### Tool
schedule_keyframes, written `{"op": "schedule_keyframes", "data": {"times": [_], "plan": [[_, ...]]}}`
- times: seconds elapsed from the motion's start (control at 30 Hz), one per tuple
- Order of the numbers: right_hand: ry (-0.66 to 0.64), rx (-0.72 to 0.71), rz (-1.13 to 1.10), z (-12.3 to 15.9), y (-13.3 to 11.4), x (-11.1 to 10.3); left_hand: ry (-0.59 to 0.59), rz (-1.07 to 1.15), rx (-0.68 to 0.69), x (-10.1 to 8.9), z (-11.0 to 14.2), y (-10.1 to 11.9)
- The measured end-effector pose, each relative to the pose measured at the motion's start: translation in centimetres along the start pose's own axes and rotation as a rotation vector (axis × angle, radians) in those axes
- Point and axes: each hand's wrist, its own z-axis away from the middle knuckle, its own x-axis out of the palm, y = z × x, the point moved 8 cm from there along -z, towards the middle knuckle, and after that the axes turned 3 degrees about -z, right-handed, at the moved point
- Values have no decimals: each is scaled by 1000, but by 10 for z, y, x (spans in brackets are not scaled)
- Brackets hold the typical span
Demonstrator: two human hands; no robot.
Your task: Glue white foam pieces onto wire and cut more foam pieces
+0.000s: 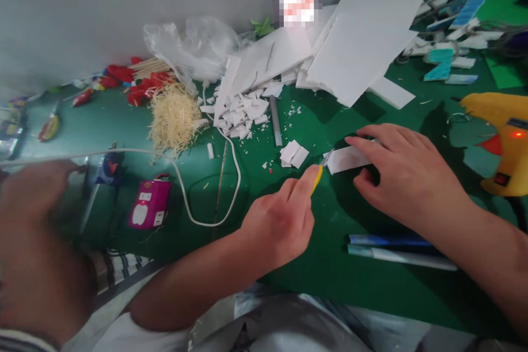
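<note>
My left hand (280, 220) is closed round the yellow handle of a craft knife (317, 179). Its blade touches the left end of a white foam board strip (348, 159) on the green table. My right hand (406, 168) steadies that strip, its fingertips over the far edge and the thumb near the close edge. Part of the strip is hidden beneath the right hand. Several small cut white pieces (293, 154) lie just left of the blade. Below the right hand are two slim blue-and-white sticks (396, 256).
A yellow hot glue gun (505, 143) with a lit red light stands at right. White boards (363, 38) and scraps (243, 113) lie behind. A white cable (235, 187) loops beside a magenta power adapter (149, 203). Another person's blurred hand (35, 187) is at left.
</note>
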Motion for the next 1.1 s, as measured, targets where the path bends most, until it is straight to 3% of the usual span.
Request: {"op": "schedule_keyframes", "data": {"times": [0.5,0.8,1.1], "plan": [[-54,-20,50,1,-1,-1,1,25,21,5,-3,6],[-14,-55,28,2,2,2,28,-7,54,10,-7,12],[-25,-95,24,4,1,2,-78,-109,25,17,-12,9]]}}
